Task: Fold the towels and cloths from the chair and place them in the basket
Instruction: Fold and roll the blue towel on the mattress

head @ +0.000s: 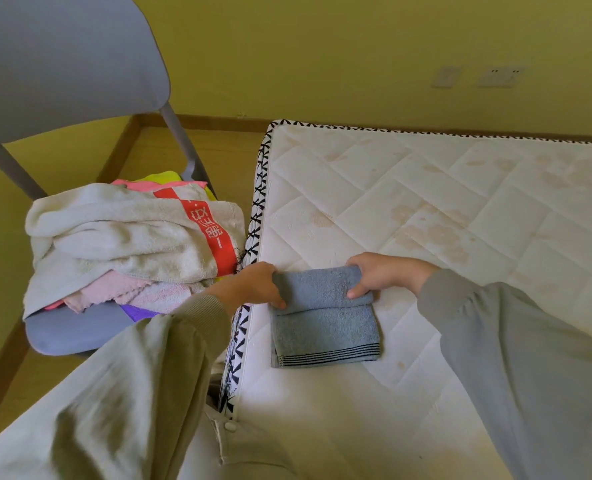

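At the far left stands the grey chair (62, 327), and its seat carries the unfolded heap: a large white towel with a red band (121, 237) lies on top, a pink cloth (114, 289) and a purple cloth (135, 311) poke out beneath it toward you, and a yellow cloth (163, 176) shows at the back by the chair's leg. The heap reaches right up to the patterned edge of the mattress (426, 209), which lies just beside the chair. Your left grip (253, 284) comes in over that edge and pinches the left end of the blue towel (325, 327), thumb underneath and fingers curled on the cloth. The towel itself rests on the mattress near its left side, already doubled into a small rectangle, with dark stripes along the edge nearest you and its far portion turned over into a raised fold. Your right grip (381, 275) grasps the right end of that fold, fingers wrapped over the top and thumb pressed against the front. Farther right the quilted mattress is stained, and wall sockets (499, 76) sit on the yellow wall behind it.
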Demonstrator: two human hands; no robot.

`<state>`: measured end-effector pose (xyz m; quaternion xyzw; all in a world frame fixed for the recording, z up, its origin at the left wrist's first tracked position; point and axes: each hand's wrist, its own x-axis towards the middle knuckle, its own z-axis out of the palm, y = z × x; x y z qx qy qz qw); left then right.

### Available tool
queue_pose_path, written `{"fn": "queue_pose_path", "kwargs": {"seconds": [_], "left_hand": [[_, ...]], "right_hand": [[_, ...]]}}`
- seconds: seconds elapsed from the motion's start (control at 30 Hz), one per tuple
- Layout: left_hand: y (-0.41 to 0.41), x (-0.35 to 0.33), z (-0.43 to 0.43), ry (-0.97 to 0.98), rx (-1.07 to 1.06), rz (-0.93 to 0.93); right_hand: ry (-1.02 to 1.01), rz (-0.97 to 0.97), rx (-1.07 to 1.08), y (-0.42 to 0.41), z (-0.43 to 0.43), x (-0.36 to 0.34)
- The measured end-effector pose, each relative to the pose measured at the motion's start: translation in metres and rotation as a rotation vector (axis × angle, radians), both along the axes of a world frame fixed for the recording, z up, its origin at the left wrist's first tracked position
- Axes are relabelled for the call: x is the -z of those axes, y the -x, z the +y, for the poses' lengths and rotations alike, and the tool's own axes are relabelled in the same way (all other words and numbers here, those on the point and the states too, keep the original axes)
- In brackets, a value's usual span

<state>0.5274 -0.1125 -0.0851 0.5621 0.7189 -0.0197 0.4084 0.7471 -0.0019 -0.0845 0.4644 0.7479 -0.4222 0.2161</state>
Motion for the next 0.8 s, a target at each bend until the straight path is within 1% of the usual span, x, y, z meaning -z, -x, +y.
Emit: {"fn": "queue_pose_path", "kwargs": {"seconds": [0.07, 0.13, 0.17, 0.27, 0.37, 0.47, 0.57, 0.67, 0.73, 0.8], "left_hand": [[0.004, 0.0, 0.001, 0.032, -0.058, -0.071], [0.009, 0.0, 0.001, -0.009, -0.101, -0.122], [0.01, -0.001, 0.0, -0.042, -0.107, -0.115], [0.013, -0.002, 0.003, -0.202, -0.09, 0.018], [0.014, 0.002, 0.011, -0.377, -0.036, 0.211], [0.009, 0.003, 0.014, -0.522, 0.079, 0.41], [0.009, 0.005, 0.008, -0.632, 0.227, 0.505], [0.013, 0.013, -0.001, -0.697, 0.343, 0.525], [0.015, 0.014, -0.008, -0.697, 0.387, 0.506], [0.018, 0.014, -0.016, -0.702, 0.439, 0.46]], "right_hand": [[0.007, 0.013, 0.016, -0.001, 0.0, -0.001], [-0.045, 0.052, 0.022, 0.0, 0.001, -0.002], [-0.09, 0.082, 0.028, 0.002, 0.002, -0.004], [-0.296, 0.174, 0.021, 0.011, 0.004, -0.007], [-0.518, 0.208, -0.059, 0.016, 0.006, -0.002], [-0.714, 0.204, -0.14, 0.014, 0.004, 0.001], [-0.893, 0.143, -0.303, 0.008, -0.002, 0.003], [-0.966, 0.144, -0.389, -0.001, -0.015, 0.011], [-0.961, 0.158, -0.416, -0.007, -0.022, 0.012], [-0.913, 0.178, -0.428, -0.013, -0.026, 0.011]]}}
